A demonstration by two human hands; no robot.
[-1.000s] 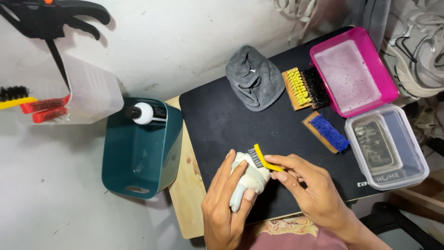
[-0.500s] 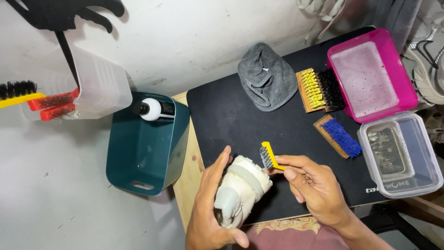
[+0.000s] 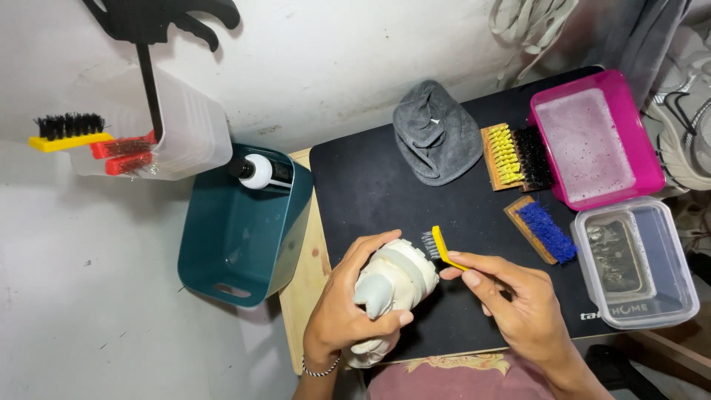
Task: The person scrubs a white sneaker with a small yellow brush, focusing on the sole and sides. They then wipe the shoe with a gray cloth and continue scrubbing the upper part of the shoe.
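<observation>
Bin (image 3: 244, 244) left of mat (image 3: 370, 185); cloth (image 3: 437, 141), brushes (image 3: 518, 157), two tubs (image 3: 652, 155) along mat's far and right edges.

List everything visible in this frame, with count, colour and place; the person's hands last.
shoe: 1, white, held over the mat's near edge
small brush: 1, yellow handle, bristles at the shoe's sole
mat: 1, black, covering the wooden table
cloth: 1, grey, far side of the mat
scrub brushes: 2, yellow and black bristles, beside the pink tub
blue brush: 1, wooden back, right of centre
pink tub: 1, foamy water, far right
clear container: 1, near right
teal bin: 1, left of the table, holds a bottle
wall brushes: 3, yellow and red, in a clear holder, upper left
left hand: grips the shoe
right hand: holds the small brush
</observation>
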